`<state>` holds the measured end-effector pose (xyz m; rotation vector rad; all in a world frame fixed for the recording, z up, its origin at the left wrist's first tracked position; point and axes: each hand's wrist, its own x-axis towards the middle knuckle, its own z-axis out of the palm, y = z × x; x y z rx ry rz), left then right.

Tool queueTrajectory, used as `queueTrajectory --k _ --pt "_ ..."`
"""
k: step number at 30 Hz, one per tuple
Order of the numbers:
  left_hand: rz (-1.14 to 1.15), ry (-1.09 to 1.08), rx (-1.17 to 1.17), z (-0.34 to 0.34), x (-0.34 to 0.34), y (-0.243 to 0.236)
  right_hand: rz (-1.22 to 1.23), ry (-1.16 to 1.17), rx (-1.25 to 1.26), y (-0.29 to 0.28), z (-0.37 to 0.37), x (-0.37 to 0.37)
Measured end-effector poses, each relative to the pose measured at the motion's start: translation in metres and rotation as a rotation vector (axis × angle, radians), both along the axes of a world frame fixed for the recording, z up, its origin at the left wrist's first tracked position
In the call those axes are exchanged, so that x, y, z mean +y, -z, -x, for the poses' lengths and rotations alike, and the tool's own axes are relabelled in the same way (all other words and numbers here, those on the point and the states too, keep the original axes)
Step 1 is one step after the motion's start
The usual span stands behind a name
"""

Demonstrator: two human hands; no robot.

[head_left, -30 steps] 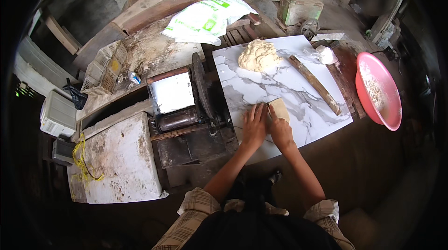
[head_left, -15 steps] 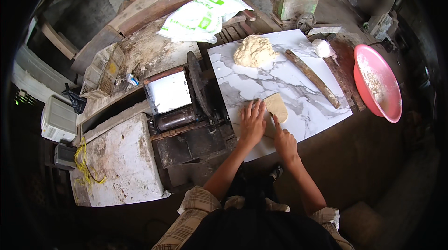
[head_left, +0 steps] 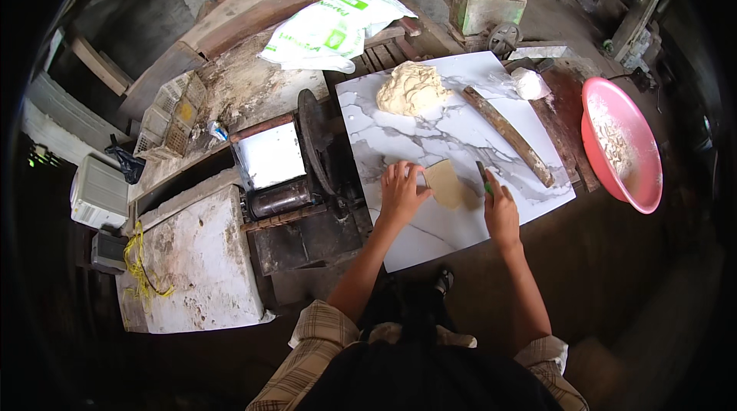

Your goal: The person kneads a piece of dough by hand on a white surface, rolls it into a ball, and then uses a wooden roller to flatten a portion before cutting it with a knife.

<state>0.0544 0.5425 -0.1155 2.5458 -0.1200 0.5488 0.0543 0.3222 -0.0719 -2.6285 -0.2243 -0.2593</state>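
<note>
A flat piece of dough lies near the front of the marble-patterned board. My left hand is at its left edge, thumb and forefinger closed on the rim. To the right of the dough, my right hand grips a knife with a green handle, its dark blade pointing away from me and apart from the dough. Farther back on the board sits a large lump of dough. A long wooden rolling stick lies slantwise at the right.
A hand-cranked roller machine with a big wheel stands left of the board. To the right is a pink basin with floury bits inside. A bag of white powder rests at the board's far right corner. A white-green sack lies behind.
My right hand has drawn the knife away from the dough to the right. My left hand has shifted left, from lying flat by the dough to closing on its edge.
</note>
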Motion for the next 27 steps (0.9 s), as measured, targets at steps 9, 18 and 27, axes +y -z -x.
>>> queueTrajectory --k 9,18,27 --pt "0.029 -0.118 0.047 -0.01 0.004 -0.001 0.129 0.0 -0.045 0.03 -0.088 -0.001" --pt "0.67 0.136 0.329 -0.028 0.01 -0.013 -0.131 -0.521 -0.025 0.016 -0.1 0.048" --pt "0.927 0.008 -0.045 -0.139 0.026 -0.038 -0.885 -0.659 0.494 0.015 -0.193 0.1"
